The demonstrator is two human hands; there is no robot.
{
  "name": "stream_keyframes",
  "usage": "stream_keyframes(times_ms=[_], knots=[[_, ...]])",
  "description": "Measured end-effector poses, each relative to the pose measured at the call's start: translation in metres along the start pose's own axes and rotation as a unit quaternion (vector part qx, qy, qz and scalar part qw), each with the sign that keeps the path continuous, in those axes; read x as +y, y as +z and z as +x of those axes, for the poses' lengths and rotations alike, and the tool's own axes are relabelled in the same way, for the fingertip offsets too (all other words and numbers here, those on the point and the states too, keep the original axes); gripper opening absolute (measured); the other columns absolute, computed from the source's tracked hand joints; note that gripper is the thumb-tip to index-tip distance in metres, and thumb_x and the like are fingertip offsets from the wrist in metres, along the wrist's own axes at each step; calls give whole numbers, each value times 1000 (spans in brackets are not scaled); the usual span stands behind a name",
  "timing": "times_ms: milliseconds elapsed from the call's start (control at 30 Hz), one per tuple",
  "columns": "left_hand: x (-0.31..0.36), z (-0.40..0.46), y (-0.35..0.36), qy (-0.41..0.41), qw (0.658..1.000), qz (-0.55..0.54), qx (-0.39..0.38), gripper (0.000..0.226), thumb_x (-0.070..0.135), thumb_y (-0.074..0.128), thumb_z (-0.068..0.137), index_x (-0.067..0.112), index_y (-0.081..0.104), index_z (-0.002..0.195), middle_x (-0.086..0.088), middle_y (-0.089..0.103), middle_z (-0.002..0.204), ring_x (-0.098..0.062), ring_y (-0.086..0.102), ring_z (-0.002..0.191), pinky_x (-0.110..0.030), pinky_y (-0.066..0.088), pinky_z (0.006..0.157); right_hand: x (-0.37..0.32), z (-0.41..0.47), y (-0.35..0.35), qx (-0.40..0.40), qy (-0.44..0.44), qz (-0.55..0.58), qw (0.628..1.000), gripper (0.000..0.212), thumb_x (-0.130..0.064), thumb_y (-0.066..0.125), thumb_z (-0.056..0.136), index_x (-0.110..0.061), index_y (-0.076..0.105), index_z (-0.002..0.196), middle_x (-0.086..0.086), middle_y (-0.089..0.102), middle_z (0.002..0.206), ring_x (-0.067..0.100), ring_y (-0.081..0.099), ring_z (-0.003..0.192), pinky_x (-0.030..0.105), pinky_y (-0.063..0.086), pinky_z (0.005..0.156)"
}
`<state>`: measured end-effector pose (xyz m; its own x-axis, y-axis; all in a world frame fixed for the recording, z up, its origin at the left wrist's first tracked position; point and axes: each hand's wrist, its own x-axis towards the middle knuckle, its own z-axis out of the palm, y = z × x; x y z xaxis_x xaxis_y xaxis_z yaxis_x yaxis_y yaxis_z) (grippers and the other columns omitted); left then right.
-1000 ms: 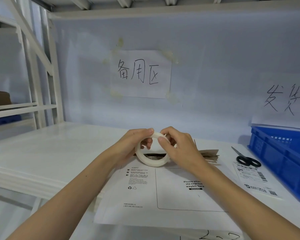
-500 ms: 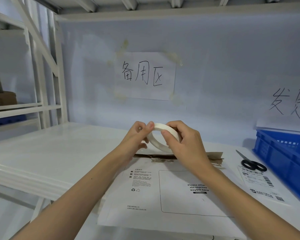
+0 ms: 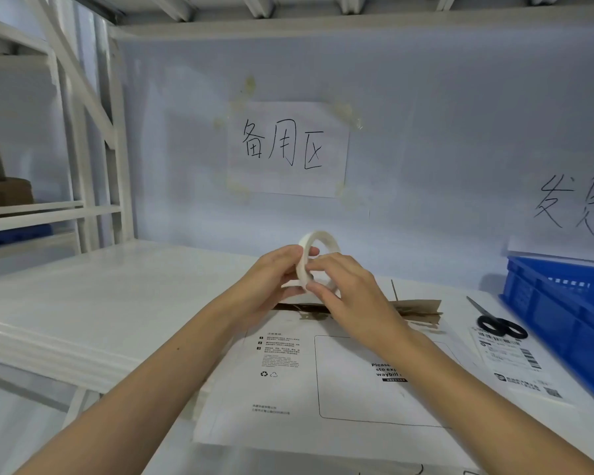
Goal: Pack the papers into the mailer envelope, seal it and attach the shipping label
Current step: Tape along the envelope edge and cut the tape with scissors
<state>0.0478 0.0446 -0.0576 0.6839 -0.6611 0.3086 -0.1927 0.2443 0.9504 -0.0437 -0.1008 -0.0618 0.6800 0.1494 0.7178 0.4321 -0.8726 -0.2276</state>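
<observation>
Both hands meet at centre frame around a roll of white tape (image 3: 318, 246), held clear above the shelf surface. Left hand (image 3: 271, 275) grips the roll from the left, its thumb lying over the near rim and its fingers curled beneath. Right hand (image 3: 343, 293) pinches the roll's outer face, thumb and fingertips pressed to the tape at the roll's near side. Whether a free end of tape has been lifted cannot be told. The roll stands on edge, its open ring turned partly toward the camera.

Directly below the hands, the white mailer envelope (image 3: 288, 378) lies flat on the white shelf surface (image 3: 100, 303), printed face up, with an outlined waybill box and small instruction text. Its brown flap (image 3: 415, 308) at the far edge appears open and creased, partly hidden behind the right hand. No papers are visible outside the envelope.

At the right of the frame, the shipping label (image 3: 515, 365) lies flat on the shelf, well apart from the envelope's printed box. Black-handled scissors (image 3: 498, 325) rest just beyond it, handles overlapping the label's far edge. A blue plastic crate (image 3: 570, 303) stands at the right edge, just beside both.

On the back wall a handwritten paper sign (image 3: 288, 149) is taped at centre; a second handwritten sign (image 3: 573, 207) shows at the right edge. White shelf framing (image 3: 83, 132) occupies the upper left.
</observation>
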Motion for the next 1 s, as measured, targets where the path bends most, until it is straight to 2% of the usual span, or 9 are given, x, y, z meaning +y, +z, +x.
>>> stream_keyframes(times_ms=[100,200,300,367,433,600,767,900,1000], knots=[[-3,1,2,12,999,40,21,24,24,42,105,17,65,109,5,72,91,-18,62,94,-33,45,90,3,0,0,42,5,-18,999,14,-18,56,96,-14,69,101,-6,55,109,14,53,103,26,43,88],[-2,1,2,29,998,54,28,26,23,40,105,20,65,109,5,65,81,-15,58,82,-37,37,88,5,2,-7,104,34,-58,992,25,-17,56,95,-21,61,118,-7,45,121,13,50,109,28,47,83],[-2,0,4,38,996,81,-5,33,24,38,102,14,67,113,5,49,72,-11,50,70,-33,35,83,8,3,-12,55,47,-74,995,54,-15,50,97,-35,38,146,-7,32,149,12,33,133,25,41,91],[-4,-1,5,38,995,87,-41,38,26,40,96,9,67,117,4,48,73,-13,49,74,-34,35,83,11,2,-11,15,53,-82,995,61,-14,45,99,-40,25,151,-7,30,154,11,25,138,25,38,97],[-5,-2,5,34,994,80,-70,39,23,40,96,5,66,119,3,48,75,-15,48,77,-33,36,82,16,1,-11,-2,61,-89,994,62,-10,42,99,-38,24,151,-4,41,147,14,31,134,27,37,99],[-4,-4,6,16,990,56,-129,37,15,40,95,5,64,121,-1,52,83,-17,49,81,-28,41,80,24,0,-14,-13,114,-97,989,45,-12,37,100,-32,38,140,3,58,108,26,53,100,43,49,81],[-3,-5,5,12,987,31,-154,31,12,42,91,5,68,105,-4,54,88,-20,50,83,-38,37,85,22,0,-15,9,115,-80,990,39,-7,39,98,-25,45,132,7,59,102,28,55,88,45,50,75],[-4,-4,6,2,991,13,-133,35,15,42,90,9,71,109,-4,55,84,-20,54,83,-36,40,84,16,0,-18,16,113,-92,989,38,-6,39,98,-24,45,131,6,59,100,29,54,86,44,50,73],[-4,-2,4,5,995,42,-89,26,25,43,85,13,66,85,0,56,80,-20,54,87,-39,35,90,10,9,-26,8,78,-158,984,39,-7,39,97,-22,43,133,8,58,95,32,54,81,43,50,70]])
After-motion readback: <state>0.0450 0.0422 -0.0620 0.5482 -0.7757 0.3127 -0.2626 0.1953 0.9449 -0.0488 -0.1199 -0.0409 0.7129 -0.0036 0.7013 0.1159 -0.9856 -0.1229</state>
